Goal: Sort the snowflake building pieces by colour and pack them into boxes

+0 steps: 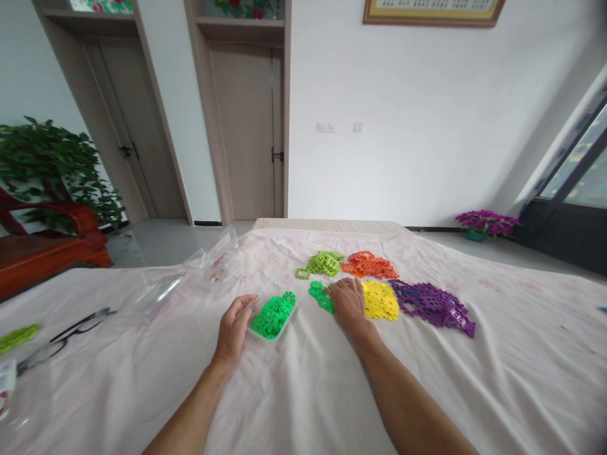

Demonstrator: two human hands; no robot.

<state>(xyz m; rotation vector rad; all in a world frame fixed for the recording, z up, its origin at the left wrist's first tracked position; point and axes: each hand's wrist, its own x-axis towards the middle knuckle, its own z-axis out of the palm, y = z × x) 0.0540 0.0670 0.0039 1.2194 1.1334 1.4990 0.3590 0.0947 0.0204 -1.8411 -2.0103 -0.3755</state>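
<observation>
My left hand (233, 325) grips the left side of a clear plastic box (268, 341), thumb and fingers at its rim. Green snowflake discs (275, 315) lie heaped inside the box. To its right, my right hand (348, 300) reaches down over a small pile of green snowflake discs (321, 296) on the cloth. Its fingers are curled, with the tips hidden, so what lies between them cannot be seen. Yellow pieces (380, 300) lie close along the right side of this hand. Behind it are piles of lime-green pieces (325, 263) and orange pieces (370, 264).
A purple pile (436, 303) spreads right of the yellow one. Clear plastic containers (213, 259) stand at the far left of the cloth-covered table (303, 392). Black-framed glasses (71, 335), more lime-green pieces (19, 337) and another clear container (23, 398) lie nearer left.
</observation>
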